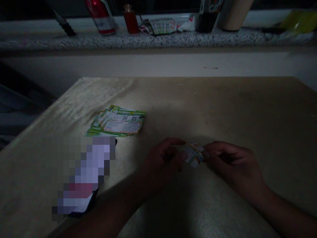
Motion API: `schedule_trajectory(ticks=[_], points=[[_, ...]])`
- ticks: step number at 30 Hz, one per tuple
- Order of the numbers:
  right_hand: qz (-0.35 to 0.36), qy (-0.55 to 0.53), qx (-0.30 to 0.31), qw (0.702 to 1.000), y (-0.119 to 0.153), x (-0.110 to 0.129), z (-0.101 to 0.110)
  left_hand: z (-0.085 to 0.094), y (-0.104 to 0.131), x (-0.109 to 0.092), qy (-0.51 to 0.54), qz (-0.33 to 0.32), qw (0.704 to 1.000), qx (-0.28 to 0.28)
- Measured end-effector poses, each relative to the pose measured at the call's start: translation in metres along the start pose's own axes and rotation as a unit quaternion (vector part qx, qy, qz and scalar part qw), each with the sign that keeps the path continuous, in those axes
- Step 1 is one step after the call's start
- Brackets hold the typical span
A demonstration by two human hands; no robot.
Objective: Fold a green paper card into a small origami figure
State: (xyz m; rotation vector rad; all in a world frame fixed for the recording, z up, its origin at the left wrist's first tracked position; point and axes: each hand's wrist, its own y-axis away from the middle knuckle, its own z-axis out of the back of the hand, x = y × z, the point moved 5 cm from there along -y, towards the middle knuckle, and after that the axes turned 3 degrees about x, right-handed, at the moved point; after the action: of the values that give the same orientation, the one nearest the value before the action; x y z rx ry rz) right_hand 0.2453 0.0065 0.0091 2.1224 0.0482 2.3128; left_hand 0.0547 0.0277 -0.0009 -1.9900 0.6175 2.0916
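A small folded piece of printed paper, white with green and orange parts, is held between my two hands above the table. My left hand pinches its left edge, thumb on top. At its right edge, my right hand grips the paper between thumb and fingers. To the left, a fanned stack of green and white printed leaflets lies flat on the table. The undersides of the fingers are in shadow.
A phone with a lit, pixelated screen lies left of my left forearm on the table. Behind, a speckled sill holds a red can, a small red bottle, crumpled wrappers and a dark bottle.
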Motion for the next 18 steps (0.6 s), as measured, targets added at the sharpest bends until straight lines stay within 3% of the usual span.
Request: schedule_trajectory(ticks=[4,8,14,18], points=[[-0.013,-0.037,0.002,0.999,-0.001,-0.004,0.0,-0.006,-0.002,0.005,0.047,0.01,0.999,0.023],[-0.005,-0.024,0.043,0.999,-0.004,-0.005,-0.001,-0.006,-0.003,0.007,0.043,0.009,0.998,0.036],[0.033,0.006,0.082,0.996,-0.008,-0.002,0.003,-0.003,0.002,0.001,-0.089,-0.061,0.984,0.139],[0.062,0.118,0.138,0.981,-0.006,-0.005,0.0,-0.001,0.002,-0.002,-0.199,-0.088,0.966,0.143]])
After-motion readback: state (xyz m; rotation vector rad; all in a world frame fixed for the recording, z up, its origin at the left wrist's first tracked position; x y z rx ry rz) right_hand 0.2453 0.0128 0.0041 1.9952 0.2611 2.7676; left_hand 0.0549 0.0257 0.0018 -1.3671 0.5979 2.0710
